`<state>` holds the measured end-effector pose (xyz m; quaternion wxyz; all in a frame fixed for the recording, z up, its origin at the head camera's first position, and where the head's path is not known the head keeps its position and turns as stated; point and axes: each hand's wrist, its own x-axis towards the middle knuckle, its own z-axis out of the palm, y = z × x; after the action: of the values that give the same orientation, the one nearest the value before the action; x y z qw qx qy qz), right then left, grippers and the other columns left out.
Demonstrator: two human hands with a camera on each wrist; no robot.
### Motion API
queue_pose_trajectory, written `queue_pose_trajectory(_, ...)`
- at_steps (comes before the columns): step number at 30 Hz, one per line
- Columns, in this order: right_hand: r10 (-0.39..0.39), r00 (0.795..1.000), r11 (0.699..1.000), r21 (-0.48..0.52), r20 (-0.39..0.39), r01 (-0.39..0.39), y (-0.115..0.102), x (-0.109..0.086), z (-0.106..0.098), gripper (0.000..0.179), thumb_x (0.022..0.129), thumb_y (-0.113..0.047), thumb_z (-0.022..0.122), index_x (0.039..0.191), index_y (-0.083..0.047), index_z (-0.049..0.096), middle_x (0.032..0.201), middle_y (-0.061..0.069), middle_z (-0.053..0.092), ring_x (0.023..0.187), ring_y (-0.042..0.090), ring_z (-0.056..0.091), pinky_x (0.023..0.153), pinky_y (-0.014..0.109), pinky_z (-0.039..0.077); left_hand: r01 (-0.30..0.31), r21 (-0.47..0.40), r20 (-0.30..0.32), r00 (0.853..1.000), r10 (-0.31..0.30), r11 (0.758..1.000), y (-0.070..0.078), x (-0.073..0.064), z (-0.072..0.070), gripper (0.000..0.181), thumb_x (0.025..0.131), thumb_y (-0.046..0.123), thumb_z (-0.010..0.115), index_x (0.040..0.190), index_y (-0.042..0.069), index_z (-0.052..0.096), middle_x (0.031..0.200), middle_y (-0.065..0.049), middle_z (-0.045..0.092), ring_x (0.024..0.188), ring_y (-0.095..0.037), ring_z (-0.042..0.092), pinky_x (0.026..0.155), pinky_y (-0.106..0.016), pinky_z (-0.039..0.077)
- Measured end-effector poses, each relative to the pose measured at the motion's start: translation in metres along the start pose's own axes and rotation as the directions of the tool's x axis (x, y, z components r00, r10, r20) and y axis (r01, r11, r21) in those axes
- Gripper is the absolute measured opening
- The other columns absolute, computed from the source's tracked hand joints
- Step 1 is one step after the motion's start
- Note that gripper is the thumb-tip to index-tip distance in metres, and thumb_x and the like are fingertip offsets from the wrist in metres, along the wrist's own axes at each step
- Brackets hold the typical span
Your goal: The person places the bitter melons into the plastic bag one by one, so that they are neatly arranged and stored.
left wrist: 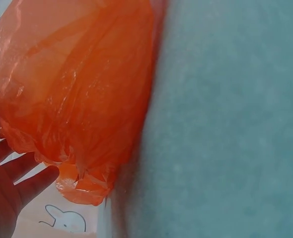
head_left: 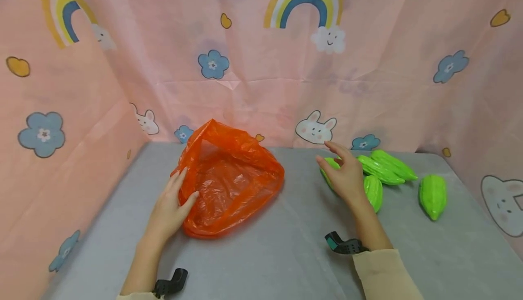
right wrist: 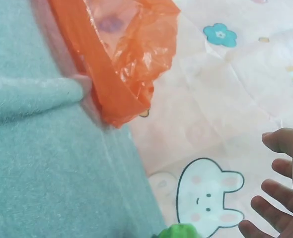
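The left hand (head_left: 166, 209) touches the left side of the orange plastic bag (head_left: 241, 186), which sits with its mouth agape on the grey tabletop (head_left: 261, 263); that hand's fingers (left wrist: 36, 184) are straight and spread, though the thumb's contact is hard to judge. The right hand (head_left: 347, 177), fingers apart, hovers by four green pods (head_left: 382, 172); a fifth pod (head_left: 433, 195) lies farther right.

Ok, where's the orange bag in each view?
Head: orange bag left of centre, mid-height.
Left wrist: large, across the upper left.
Right wrist: cut off by the top edge, left of centre.
Shared landmark: the grey tabletop, along the right in the left wrist view, the left in the right wrist view.
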<state>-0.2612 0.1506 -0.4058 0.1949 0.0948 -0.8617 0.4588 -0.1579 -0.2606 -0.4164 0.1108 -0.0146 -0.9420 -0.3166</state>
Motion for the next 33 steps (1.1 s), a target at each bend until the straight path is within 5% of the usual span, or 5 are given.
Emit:
queue_pose_trajectory(23,0.093,0.996,0.995,-0.026,-0.001,-0.093,0.026,-0.002,0.006,0.051,0.092,-0.019,0.072,0.139,-0.004,0.060,0.145,0.017,0.059,0.133,0.039,0.054,0.107,0.059,0.046,0.011,-0.081,-0.025,1.000,-0.013,0.997,-0.001,0.002,0.002,0.072,0.097,0.011,0.061,0.161,0.011,0.028,0.161,-0.022,0.036,0.146,-0.046,0.038,0.114,-0.066,0.036)
queue_pose_trajectory(33,0.044,0.999,0.998,-0.049,-0.020,-0.044,0.034,-0.002,0.013,0.046,0.090,-0.012,0.072,0.134,0.000,0.063,0.145,0.020,0.058,0.138,0.039,0.051,0.116,0.055,0.040,0.009,-0.093,-0.027,1.000,-0.011,0.996,-0.001,0.002,0.004,0.072,0.096,0.007,0.061,0.160,0.008,0.028,0.161,-0.023,0.035,0.146,-0.046,0.038,0.115,-0.064,0.036)
